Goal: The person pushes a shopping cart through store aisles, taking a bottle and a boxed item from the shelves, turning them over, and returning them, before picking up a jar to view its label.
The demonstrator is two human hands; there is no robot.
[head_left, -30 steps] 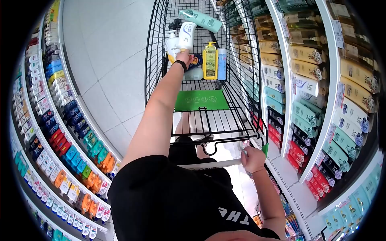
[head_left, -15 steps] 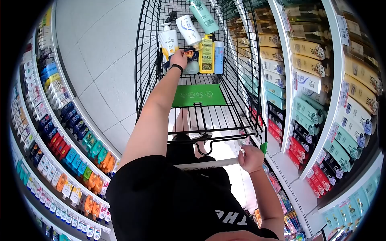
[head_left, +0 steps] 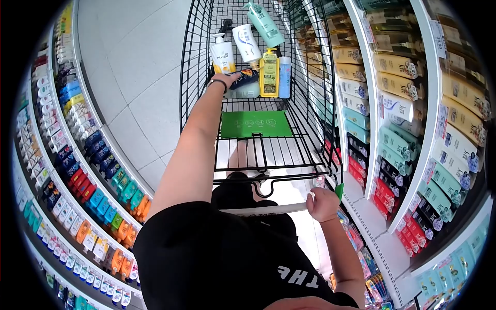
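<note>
My left hand (head_left: pixel 223 80) reaches into the black wire shopping cart (head_left: pixel 183 82), its fingers closed round the left end of a dark blue bottle (head_left: pixel 245 78). That bottle lies sideways over a pale green one (head_left: pixel 245 92). Just behind my hand stands a white pump bottle (head_left: pixel 223 56) with a yellow base. A tilted white bottle (head_left: pixel 246 44), a mint-green bottle (head_left: pixel 265 26), a yellow pump bottle (head_left: pixel 269 75) and a light blue bottle (head_left: pixel 284 77) are also in the cart. My right hand (head_left: pixel 323 203) is wrapped round the cart's handle (head_left: pixel 279 209) near its right end.
A green panel (head_left: pixel 256 124) is fixed to the near part of the cart. Shelves of bottles (head_left: pixel 400 85) rise close on the right. On the left, across the tiled floor (head_left: pixel 132 77), curve more shelves with colourful bottles (head_left: pixel 95 204).
My left hand has shifted left and slightly down, and more of the dark blue bottle now shows. The view has turned slightly. My right hand stays on the handle.
</note>
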